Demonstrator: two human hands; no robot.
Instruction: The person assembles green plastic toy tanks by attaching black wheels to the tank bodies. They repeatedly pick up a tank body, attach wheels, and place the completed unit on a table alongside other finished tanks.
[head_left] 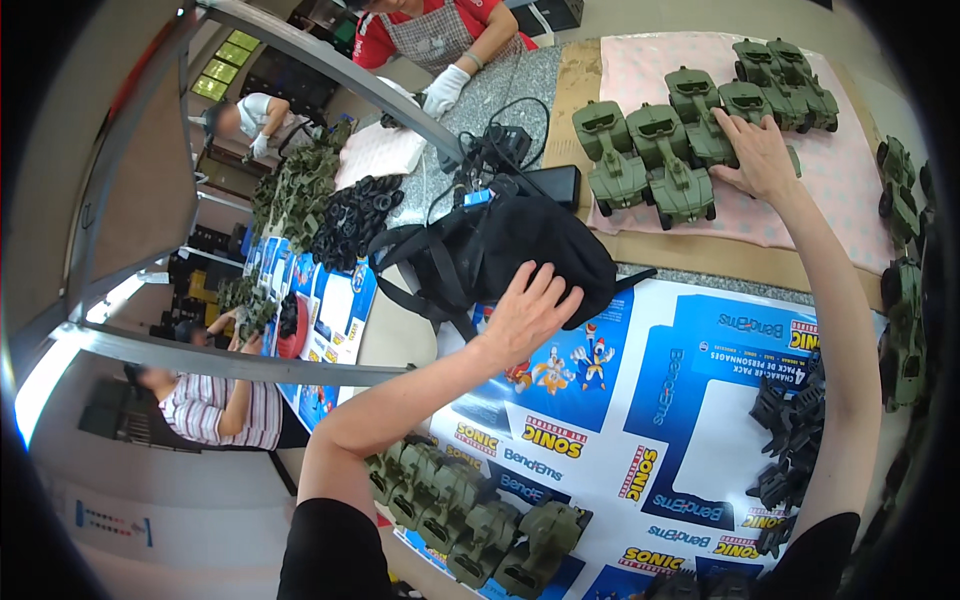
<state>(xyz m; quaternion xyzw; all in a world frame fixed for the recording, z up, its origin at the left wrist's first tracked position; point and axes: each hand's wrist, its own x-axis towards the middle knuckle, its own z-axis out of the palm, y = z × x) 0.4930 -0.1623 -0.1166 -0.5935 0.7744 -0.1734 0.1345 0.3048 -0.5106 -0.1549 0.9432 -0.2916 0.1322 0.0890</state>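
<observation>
We lay the left hand (527,318), fingers slightly spread, on the rounded black fabric bag (550,240). Our right hand (757,158), thumb and fingers parted, partly covers a matte green wheeled vehicle (744,98) on the pale pink cloth (840,195), upper right; whether they grip it, we cannot tell.
</observation>
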